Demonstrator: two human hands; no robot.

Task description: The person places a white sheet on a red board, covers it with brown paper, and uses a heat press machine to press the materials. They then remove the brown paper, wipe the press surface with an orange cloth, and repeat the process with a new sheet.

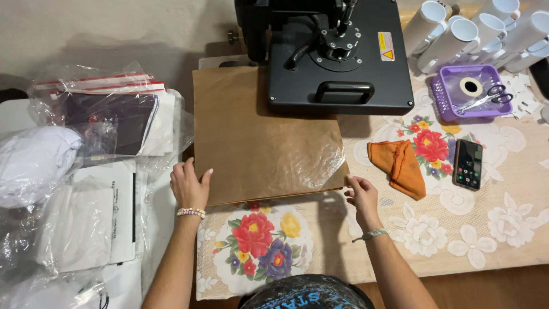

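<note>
A brown sheet of paper (251, 131) with a thin clear film on top lies flat over the lower plate of a black heat press (337, 51), whose upper plate is swung to the right. My left hand (189, 184) grips the sheet's near left corner, thumb on top. At the near right corner, my right hand (361, 194) pinches the edge. Both wrists wear bead bracelets.
An orange cloth (400, 163) and a black phone (468, 164) lie right of the sheet on the floral tablecloth (269, 240). A purple basket (443, 94) holds tape and scissors. White mugs (457, 34) stand at the back right. Plastic bags with garments (108, 120) pile at left.
</note>
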